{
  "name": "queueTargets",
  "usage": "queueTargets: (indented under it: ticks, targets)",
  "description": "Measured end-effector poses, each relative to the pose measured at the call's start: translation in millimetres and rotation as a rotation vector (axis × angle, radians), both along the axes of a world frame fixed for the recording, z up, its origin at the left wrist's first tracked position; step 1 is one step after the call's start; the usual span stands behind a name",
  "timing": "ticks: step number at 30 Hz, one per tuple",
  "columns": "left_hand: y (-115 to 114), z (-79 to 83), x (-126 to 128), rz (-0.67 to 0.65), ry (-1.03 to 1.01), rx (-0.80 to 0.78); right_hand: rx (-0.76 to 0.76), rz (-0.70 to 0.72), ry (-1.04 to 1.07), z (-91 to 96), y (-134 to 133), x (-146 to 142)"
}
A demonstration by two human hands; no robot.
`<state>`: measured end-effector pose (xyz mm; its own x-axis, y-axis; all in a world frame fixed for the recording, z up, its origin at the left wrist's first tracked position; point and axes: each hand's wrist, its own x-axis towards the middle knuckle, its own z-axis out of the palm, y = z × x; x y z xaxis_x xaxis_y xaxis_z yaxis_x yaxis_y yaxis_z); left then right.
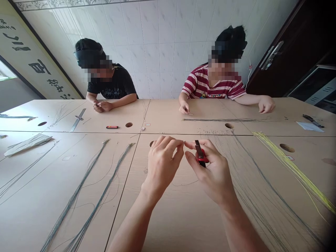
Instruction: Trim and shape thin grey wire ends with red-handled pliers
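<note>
At the middle of the table my left hand [165, 157] is closed in a pinch, its thumb and forefinger tips pressed together on a thin wire. My right hand [212, 164] is curled round a small black-and-red tool [201, 154], whose exact kind I cannot make out. The tip of its forefinger meets the left fingertips at the wire. Below the hands a fine strand of wire [185, 184] sags in a loose curve. To the left lie two bundles of grey-green wires [88, 176] [111, 182], with small metallic bits at their far ends.
Loose wires [252, 199] and a yellow wire bundle [294, 166] lie right. Across the table sit two people [112, 82] [212, 82]; before them are a red marker-like stick [112, 127] and a dark wire bundle [223, 120]. Round holes [287, 148] pierce the tabletop.
</note>
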<state>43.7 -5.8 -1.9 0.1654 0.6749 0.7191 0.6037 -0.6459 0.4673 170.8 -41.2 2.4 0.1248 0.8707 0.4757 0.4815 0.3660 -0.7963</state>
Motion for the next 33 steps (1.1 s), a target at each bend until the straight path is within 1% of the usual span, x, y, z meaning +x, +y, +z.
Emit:
queueTargets:
  ticks: [4, 7, 12, 14, 16, 22, 28, 31, 33]
  targets:
    - [0.0, -0.7, 0.5, -0.009, 0.036, 0.001, -0.008, 0.039, -0.011, -2.0, 1.0, -0.6]
    - [-1.2, -1.7, 1.6, -0.04, 0.062, -0.009, 0.011, 0.024, -0.014, -3.9, 2.4, -0.6]
    - [-7.8, -3.8, 6.6, -0.123, 0.008, -0.087, 0.112, -0.078, -0.049, -7.9, 7.1, 0.0]
    - [-10.9, -3.6, 8.1, -0.14, -0.008, -0.118, 0.159, -0.13, -0.076, -10.0, 9.5, 1.4]
    - [-13.1, -2.7, 8.2, -0.151, -0.018, -0.137, 0.182, -0.152, -0.105, -12.1, 11.4, 3.8]
    - [-13.4, 1.6, 2.9, -0.185, -0.079, -0.225, 0.2, -0.098, -0.147, -15.1, 13.8, 10.0]
    - [-13.5, 5.3, 1.3, -0.239, -0.158, -0.298, 0.24, -0.052, -0.151, -12.2, 14.0, 15.3]
    - [-14.0, 8.7, -1.0, -0.261, -0.184, -0.362, 0.215, -0.051, -0.132, -9.3, 13.2, 17.1]
    - [-13.2, 10.9, -3.8, -0.243, -0.219, -0.408, 0.178, -0.036, -0.107, -7.1, 12.2, 17.0]
